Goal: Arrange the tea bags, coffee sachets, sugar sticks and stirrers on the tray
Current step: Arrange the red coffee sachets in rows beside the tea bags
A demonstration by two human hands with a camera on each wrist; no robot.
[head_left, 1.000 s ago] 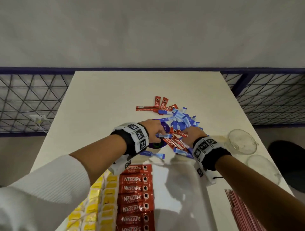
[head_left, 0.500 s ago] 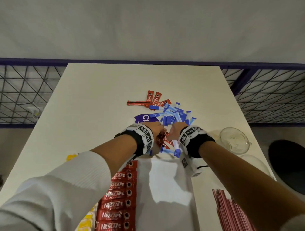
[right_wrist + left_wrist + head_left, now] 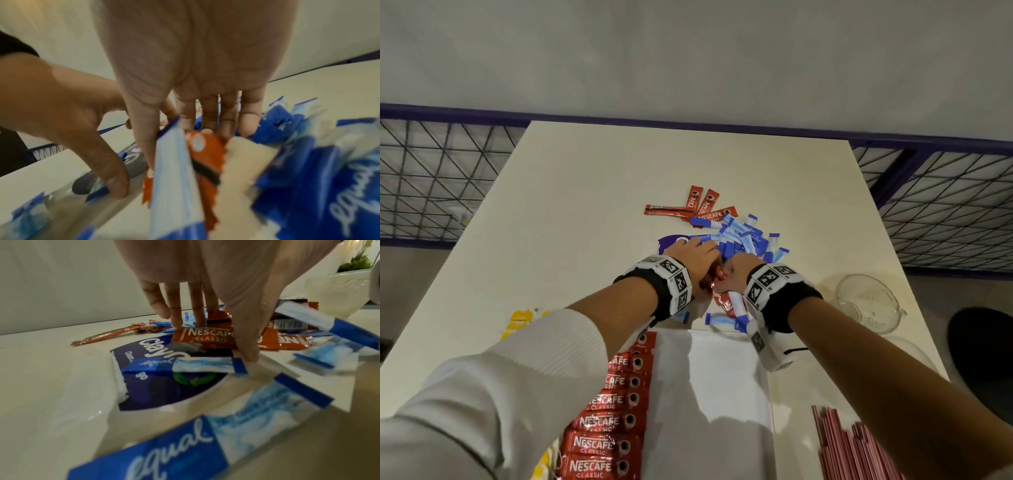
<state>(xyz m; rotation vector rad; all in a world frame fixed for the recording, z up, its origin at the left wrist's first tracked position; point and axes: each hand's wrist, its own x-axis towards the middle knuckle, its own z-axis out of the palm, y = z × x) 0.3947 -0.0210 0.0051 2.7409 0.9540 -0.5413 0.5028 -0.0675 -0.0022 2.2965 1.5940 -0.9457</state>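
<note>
The mixed heap of blue sugar sticks (image 3: 743, 240) and red coffee sachets (image 3: 724, 301) lies on the worktop (image 3: 571, 205) just beyond the tray's (image 3: 726, 377) far edge. Right hand (image 3: 736, 274) pinches a stick and sachet lying lengthwise toward the wrist; left hand (image 3: 693, 257) presses straight fingers into the heap beside it.

Red coffee sachets (image 3: 599, 421) read "NESCAFE CLASSIC", blue sugar sticks (image 3: 156, 456) "equal", purple packet (image 3: 156, 386) "Clay".

Cream table (image 3: 571, 212) bears sugar sticks (image 3: 743, 236), coffee sachets (image 3: 702, 205), stirrers (image 3: 856, 445)
</note>
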